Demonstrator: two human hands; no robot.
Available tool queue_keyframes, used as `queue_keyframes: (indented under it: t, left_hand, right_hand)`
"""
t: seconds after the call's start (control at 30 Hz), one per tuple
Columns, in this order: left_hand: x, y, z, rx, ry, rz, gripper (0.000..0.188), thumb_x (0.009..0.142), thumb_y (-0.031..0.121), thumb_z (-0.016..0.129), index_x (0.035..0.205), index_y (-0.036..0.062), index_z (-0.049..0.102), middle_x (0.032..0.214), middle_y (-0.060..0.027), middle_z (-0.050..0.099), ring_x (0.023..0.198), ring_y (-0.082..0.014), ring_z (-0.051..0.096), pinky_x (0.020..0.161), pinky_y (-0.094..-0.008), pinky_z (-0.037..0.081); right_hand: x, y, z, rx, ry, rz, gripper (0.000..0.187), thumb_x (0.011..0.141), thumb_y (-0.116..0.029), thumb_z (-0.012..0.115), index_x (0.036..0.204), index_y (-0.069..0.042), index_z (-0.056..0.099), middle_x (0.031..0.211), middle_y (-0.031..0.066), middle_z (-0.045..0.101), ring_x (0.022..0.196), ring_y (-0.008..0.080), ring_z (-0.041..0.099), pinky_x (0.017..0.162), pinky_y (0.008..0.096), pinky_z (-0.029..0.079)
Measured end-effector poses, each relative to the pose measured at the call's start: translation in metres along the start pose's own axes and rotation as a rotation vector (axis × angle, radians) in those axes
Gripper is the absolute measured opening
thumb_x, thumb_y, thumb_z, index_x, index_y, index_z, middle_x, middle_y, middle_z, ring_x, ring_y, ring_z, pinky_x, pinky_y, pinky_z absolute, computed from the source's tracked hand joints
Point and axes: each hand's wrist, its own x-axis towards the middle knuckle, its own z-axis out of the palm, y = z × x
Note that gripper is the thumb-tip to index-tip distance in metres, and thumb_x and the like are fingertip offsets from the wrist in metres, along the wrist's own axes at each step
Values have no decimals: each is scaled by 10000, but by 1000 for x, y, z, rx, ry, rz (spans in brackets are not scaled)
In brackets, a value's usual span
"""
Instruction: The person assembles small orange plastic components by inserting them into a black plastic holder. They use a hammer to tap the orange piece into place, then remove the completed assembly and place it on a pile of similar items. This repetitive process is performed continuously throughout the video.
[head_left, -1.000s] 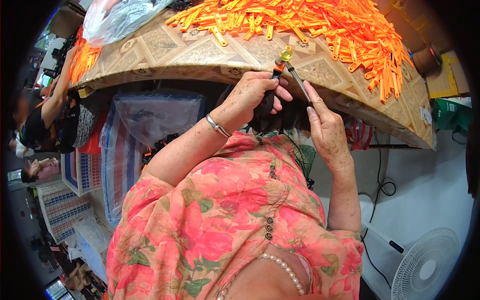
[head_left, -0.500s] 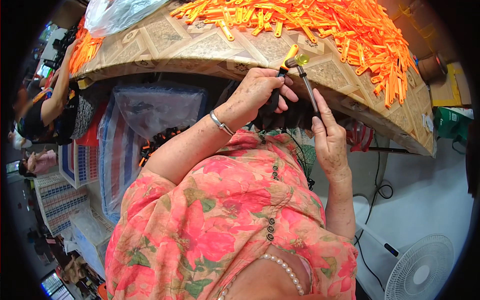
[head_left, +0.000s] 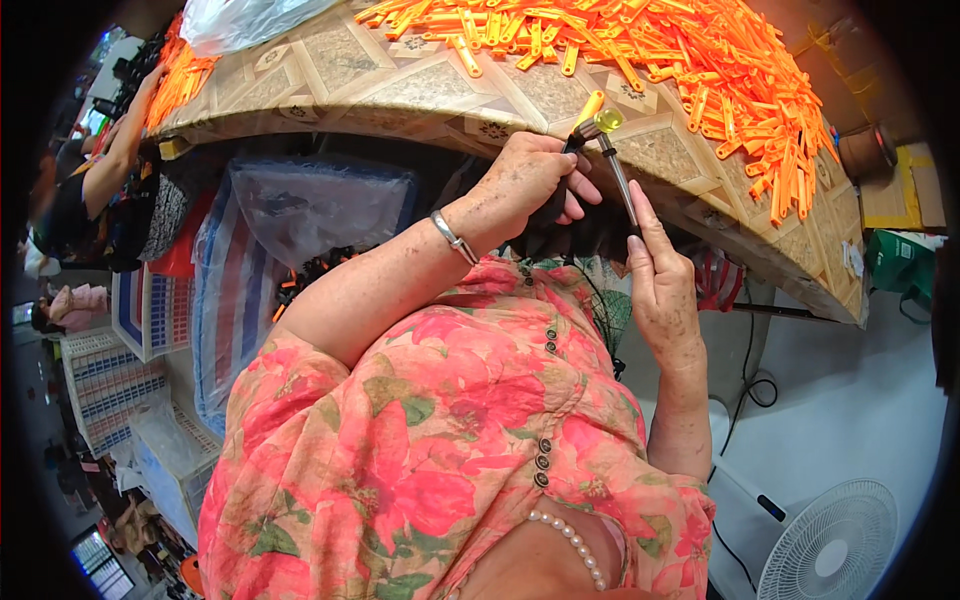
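At the table (head_left: 400, 85) edge, your left hand (head_left: 525, 185) is clamped on a dark tool (head_left: 572, 150) tipped with an orange piece (head_left: 590, 106), while your right hand (head_left: 662, 285) pinches a thin rod (head_left: 620, 180) meeting it. A pile of orange pieces (head_left: 700, 60) lies just beyond, and a fan (head_left: 835, 545) stands low to your right.

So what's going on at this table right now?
A person in a floral top works at the edge of a patterned table. The left hand grips a small dark tool with a yellow piece at its tip. The right hand holds a thin metal rod up against that tip. A big heap of orange plastic sticks covers the tabletop beyond. Another person's arm reaches onto the table's far left end, and a white fan stands on the floor.
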Motion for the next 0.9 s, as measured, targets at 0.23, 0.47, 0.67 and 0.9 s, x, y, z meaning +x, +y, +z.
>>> queue_keyframes:
  t: [0.23,0.47,0.67,0.9]
  left_hand:
    - [-4,-1,2,-53,2,-3,243,1010,149,445,1074,-33,591,828,-121,714,587,-119,642,568,-265,552]
    - [-2,-5,-2,-69,3,4,242,1006,151,450,1072,-36,588,829,-128,714,585,-115,640,551,-255,548]
    - [-1,-5,-2,-56,8,6,238,1000,141,449,1071,-39,588,827,-131,713,587,-123,639,558,-264,549]
    - [0,-4,-2,-71,27,7,239,999,137,448,1068,-38,596,823,-130,712,583,-127,639,556,-269,549]
  right_hand:
    - [-9,10,8,106,232,-147,517,992,-85,440,1504,-137,385,707,-30,485,594,43,366,544,203,346]
    - [-10,5,12,58,153,-96,495,975,-26,449,1466,-61,410,1336,222,569,1125,332,636,894,366,504]
    - [-6,4,16,-15,102,-103,515,964,-17,461,1473,-65,395,1324,211,579,1120,353,633,886,389,511]
    - [0,2,11,-11,211,-206,570,949,-27,499,1491,-165,388,1091,232,657,910,394,663,755,435,516]
